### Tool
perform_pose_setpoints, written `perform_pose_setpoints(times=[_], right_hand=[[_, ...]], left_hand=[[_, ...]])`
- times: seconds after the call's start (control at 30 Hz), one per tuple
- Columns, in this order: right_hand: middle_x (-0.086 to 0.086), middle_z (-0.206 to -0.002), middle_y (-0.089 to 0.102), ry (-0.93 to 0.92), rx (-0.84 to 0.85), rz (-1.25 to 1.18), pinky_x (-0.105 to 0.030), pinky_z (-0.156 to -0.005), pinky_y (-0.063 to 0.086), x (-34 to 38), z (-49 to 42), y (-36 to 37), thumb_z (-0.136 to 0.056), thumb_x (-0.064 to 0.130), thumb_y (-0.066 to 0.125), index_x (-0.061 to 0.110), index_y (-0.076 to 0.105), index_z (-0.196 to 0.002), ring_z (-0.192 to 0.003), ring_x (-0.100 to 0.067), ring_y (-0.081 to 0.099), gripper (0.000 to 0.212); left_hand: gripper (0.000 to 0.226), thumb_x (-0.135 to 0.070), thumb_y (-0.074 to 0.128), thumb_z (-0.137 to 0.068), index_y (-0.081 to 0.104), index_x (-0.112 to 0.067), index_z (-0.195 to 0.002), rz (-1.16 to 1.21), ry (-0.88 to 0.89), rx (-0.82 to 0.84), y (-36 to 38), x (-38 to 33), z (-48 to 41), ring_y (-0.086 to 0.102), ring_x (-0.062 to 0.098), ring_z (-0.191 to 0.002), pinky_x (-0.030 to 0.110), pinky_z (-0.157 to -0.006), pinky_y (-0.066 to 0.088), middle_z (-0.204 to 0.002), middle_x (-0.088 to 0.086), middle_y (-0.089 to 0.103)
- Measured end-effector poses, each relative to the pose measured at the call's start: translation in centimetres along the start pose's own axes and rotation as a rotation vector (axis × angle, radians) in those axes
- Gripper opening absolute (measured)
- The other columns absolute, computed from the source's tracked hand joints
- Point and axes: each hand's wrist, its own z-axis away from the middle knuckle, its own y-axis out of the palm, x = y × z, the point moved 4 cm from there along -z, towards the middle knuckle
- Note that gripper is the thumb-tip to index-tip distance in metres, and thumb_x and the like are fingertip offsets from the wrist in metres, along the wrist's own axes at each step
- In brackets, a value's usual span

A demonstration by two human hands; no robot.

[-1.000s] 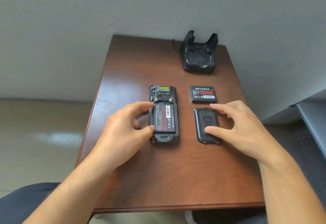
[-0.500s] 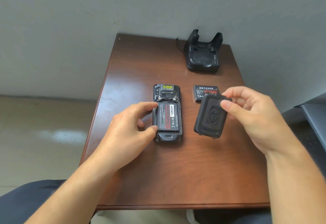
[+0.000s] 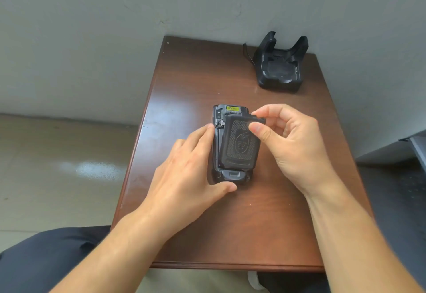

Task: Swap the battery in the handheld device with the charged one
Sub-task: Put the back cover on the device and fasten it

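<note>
Textured black cover (image 3: 239, 146) now tilted over handheld device (image 3: 230, 175).

Even, soft daylight-type lighting; scene moderately bright. Broad sheen on table top (image 3: 184, 99) near its far left part, and a pale glare patch on floor (image 3: 92, 168) at left (light likely from that side). Shadows soft, short under the hands. Forearms at bottom edge slightly smeared. Wide-angle bowing: table edges splay, wall (image 3: 115, 27) line curves.
</note>
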Motion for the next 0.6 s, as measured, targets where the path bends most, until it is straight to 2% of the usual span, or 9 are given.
perform_pose_setpoints(times=[0.07, 0.13, 0.23, 0.3, 0.43, 0.6], right_hand=[[-0.008, -0.096, 0.075, -0.015, 0.01, 0.036, -0.04, -0.089, 0.057, -0.1, 0.1, 0.6, -0.083, 0.018, 0.077, 0.02, 0.072, -0.1, -0.093, -0.036, 0.068, 0.018], [0.004, -0.09, 0.071, -0.035, 0.017, 0.083, -0.034, -0.086, 0.056, -0.1, 0.1, 1.0, -0.085, 0.017, 0.077, 0.021, 0.072, -0.101, -0.09, -0.031, 0.067, 0.018], [0.011, -0.083, 0.065, -0.032, 0.03, 0.158, -0.032, -0.081, 0.054, -0.6, -0.1, 1.2, -0.086, 0.02, 0.077, 0.022, 0.072, -0.103, -0.079, -0.018, 0.063, 0.018], [0.012, -0.08, 0.064, -0.022, 0.041, 0.242, -0.03, -0.08, 0.054, -1.1, -0.2, 1.2, -0.087, 0.023, 0.077, 0.024, 0.071, -0.104, -0.075, -0.011, 0.06, 0.018], [0.0, -0.078, 0.066, -0.064, 0.025, 0.364, -0.025, -0.071, 0.049, -0.9, 0.0, 1.4, -0.087, 0.027, 0.077, 0.026, 0.072, -0.104, -0.066, -0.013, 0.055, 0.018], [0.009, -0.1, 0.058, -0.105, 0.01, 0.441, -0.01, -0.071, 0.041, -0.7, -0.1, 1.4, -0.084, 0.026, 0.079, 0.027, 0.074, -0.103, -0.066, -0.01, 0.051, 0.02]], left_hand=[[0.109, -0.061, 0.075, -0.072, 0.006, -0.044, -0.155, -0.003, 0.002, -0.012, 0.0, -0.1, 0.0, 0.034, 0.011, -0.136, 0.035, -0.099, 0.044, -0.16, -0.029, 0.02], [0.109, -0.059, 0.076, -0.072, 0.007, -0.046, -0.155, 0.004, 0.004, -0.024, 0.0, -0.1, 0.0, 0.037, 0.012, -0.134, 0.036, -0.097, 0.046, -0.159, -0.029, 0.024], [0.114, -0.058, 0.077, -0.072, 0.001, -0.045, -0.156, 0.004, -0.013, -0.03, 0.3, -0.1, 0.0, 0.042, 0.013, -0.129, 0.035, -0.091, 0.047, -0.156, -0.028, 0.031], [0.12, -0.057, 0.077, -0.072, -0.007, -0.043, -0.156, 0.004, -0.021, -0.03, 0.4, 0.0, 0.0, 0.042, 0.012, -0.128, 0.033, -0.088, 0.045, -0.156, -0.028, 0.031], [0.124, -0.053, 0.08, -0.071, -0.013, -0.052, -0.152, 0.025, -0.005, -0.033, 0.1, -0.3, 0.1, 0.045, 0.012, -0.122, 0.036, -0.085, 0.048, -0.154, -0.033, 0.032], [0.122, -0.052, 0.081, -0.07, -0.008, -0.057, -0.152, 0.031, 0.002, -0.036, -0.1, -0.3, 0.0, 0.046, 0.011, -0.122, 0.039, -0.088, 0.051, -0.153, -0.032, 0.034]])
